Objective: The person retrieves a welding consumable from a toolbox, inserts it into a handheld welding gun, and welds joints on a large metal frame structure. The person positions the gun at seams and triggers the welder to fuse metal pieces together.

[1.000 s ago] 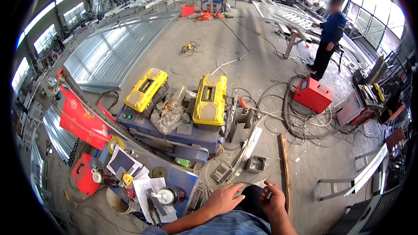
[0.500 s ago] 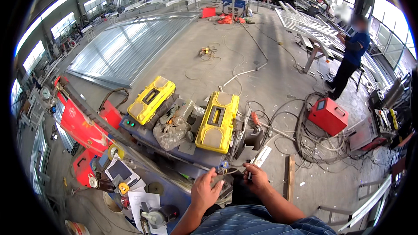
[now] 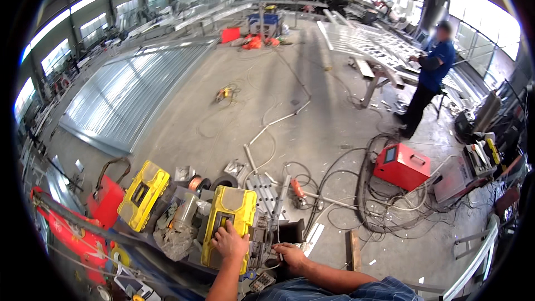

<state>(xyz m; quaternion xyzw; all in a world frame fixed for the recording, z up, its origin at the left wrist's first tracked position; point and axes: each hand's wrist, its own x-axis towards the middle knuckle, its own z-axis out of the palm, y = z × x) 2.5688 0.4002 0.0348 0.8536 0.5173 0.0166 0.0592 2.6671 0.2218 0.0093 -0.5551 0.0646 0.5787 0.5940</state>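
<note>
Toolbox point(image 3: 228, 206) beneath left fingers point(image 3: 229, 228)

Making out no readable words, numbers or signs anywhere. Catching only pale and yellowish marks point(image 3: 58, 226) on the red panel point(image 3: 78, 242) at lower left, blurring beyond reading. Finding nothing legible on the dark display point(image 3: 390, 155) of the red handled machine point(image 3: 407, 168) at right, nor on the white sheet point(image 3: 127, 276) with a dark block near the lower-left edge.
</note>
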